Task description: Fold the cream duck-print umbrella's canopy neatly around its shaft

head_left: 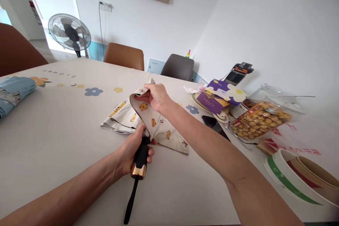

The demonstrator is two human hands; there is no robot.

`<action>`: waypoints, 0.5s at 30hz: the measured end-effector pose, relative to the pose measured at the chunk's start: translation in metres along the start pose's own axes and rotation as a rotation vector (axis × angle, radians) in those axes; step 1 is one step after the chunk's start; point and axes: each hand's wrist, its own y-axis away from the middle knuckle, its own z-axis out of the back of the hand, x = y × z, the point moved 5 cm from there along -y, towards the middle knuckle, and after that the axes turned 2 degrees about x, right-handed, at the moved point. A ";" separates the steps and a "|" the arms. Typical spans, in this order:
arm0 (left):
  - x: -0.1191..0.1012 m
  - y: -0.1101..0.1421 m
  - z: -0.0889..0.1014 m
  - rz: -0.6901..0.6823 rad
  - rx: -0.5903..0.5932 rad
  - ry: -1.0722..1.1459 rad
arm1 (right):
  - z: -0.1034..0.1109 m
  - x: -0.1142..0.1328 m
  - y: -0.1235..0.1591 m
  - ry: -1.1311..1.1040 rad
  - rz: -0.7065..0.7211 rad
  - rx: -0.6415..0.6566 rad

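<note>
A cream folding umbrella point(168, 127) with yellow cartoon prints is collapsed, its cloth loose and fanned out above the table. My left hand point(135, 148) is wrapped round its black handle, which has a gold band and a black wrist strap hanging toward me. The thumb presses where the cloth meets the handle. Higher up, my right hand point(156, 97) pinches a fold of the canopy between thumb and fingers; some of those fingertips are hidden by the cloth. A light blue folded umbrella point(16, 91) lies at the far left of the table.
Along the right side stand a purple box point(214, 100), a dark phone point(213, 123), a clear jar of snacks point(265, 116) and tape-like rolls point(296, 176). Chairs point(124, 56) line the far edge of the flower-printed table point(66, 155). A fan point(70, 33) stands beyond.
</note>
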 end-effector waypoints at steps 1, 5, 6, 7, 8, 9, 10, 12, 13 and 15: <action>-0.001 0.000 0.002 -0.009 -0.028 -0.009 | -0.002 -0.004 -0.002 0.017 -0.029 0.007; -0.010 0.003 0.004 -0.054 -0.044 -0.062 | -0.005 -0.014 -0.009 0.089 -0.092 0.032; -0.013 0.004 0.003 -0.055 -0.027 -0.065 | -0.005 -0.015 -0.010 0.110 -0.095 0.040; -0.015 0.006 0.002 -0.051 -0.010 -0.063 | -0.006 -0.016 -0.011 0.131 -0.095 0.053; -0.017 0.008 0.001 -0.041 -0.001 -0.058 | -0.006 -0.018 -0.012 0.153 -0.097 0.069; -0.018 0.009 0.001 -0.028 -0.003 -0.054 | -0.007 -0.020 -0.012 0.173 -0.104 0.085; -0.018 0.010 0.000 -0.016 -0.016 -0.056 | -0.008 -0.023 -0.011 0.191 -0.117 0.102; -0.017 0.010 0.002 -0.013 -0.061 -0.088 | -0.010 -0.030 -0.009 0.223 -0.156 0.137; -0.017 0.009 0.003 -0.020 -0.087 -0.120 | -0.011 -0.034 -0.008 0.240 -0.179 0.153; -0.015 0.006 0.006 -0.027 -0.122 -0.211 | -0.015 -0.040 -0.006 0.267 -0.212 0.184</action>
